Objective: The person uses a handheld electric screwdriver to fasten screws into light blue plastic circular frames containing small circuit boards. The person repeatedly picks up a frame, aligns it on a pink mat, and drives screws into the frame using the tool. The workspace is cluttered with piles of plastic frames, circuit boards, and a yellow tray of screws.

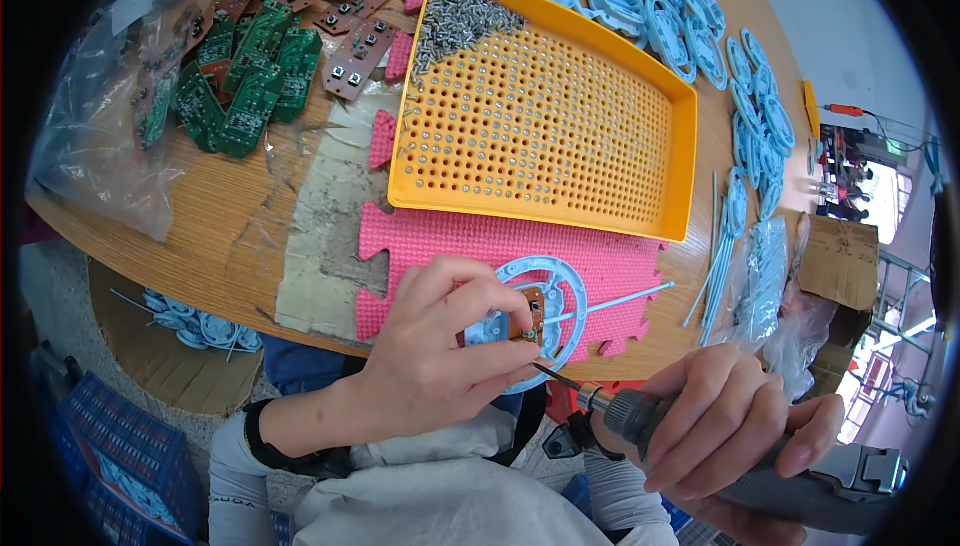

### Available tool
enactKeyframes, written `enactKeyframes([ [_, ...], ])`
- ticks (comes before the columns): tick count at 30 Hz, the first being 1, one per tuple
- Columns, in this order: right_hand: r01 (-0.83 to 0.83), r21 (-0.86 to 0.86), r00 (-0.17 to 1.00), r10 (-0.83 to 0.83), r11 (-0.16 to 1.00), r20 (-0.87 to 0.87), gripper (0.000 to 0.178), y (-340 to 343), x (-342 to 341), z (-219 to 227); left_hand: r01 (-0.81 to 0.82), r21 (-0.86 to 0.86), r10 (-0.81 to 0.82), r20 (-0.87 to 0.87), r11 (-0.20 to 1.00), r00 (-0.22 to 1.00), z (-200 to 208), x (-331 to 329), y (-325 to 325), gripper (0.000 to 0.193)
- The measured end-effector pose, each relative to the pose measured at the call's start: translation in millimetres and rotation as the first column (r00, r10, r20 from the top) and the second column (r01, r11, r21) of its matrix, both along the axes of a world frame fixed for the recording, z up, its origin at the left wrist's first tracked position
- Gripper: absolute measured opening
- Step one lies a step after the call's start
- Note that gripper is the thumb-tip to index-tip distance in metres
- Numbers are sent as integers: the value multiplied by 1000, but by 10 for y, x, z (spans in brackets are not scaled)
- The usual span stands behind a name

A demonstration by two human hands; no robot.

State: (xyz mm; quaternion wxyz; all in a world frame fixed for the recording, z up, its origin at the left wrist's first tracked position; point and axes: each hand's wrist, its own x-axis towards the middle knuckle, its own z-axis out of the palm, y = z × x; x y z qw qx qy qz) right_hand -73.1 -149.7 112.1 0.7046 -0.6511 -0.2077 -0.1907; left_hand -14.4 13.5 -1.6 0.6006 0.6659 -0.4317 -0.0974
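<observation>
My left hand reaches in over a light blue ring-shaped plastic part on the pink mat. Its thumb and fingers close on a small brown circuit board inside the part; whether a screw is between the fingertips cannot be seen. A thin light blue rod extends to the right from the ring. My right hand grips a dark grey electric screwdriver, fingers wrapped round its body. The screwdriver's bit points up and left, its tip close by my left fingertips at the part's lower edge.
Beyond the pink foam mat stands a yellow perforated tray, with loose screws in its far left corner. Green and brown circuit boards are piled left. Blue plastic parts and rods lie right. A cardboard box sits farther right.
</observation>
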Motion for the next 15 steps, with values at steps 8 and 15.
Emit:
enactKeyframes([
  [8, 13, -40, 1000, -13, 999, -7, 60, 12, -10, -6, 43, 99, -54, 119, 994, 991, 136, 76, 29, 31],
  [15, 23, -106, 999, -28, 994, -45, 61, 2, -1, 50, 27, 220, -48, 94, 975, 994, 228, 149, 9, 45],
])
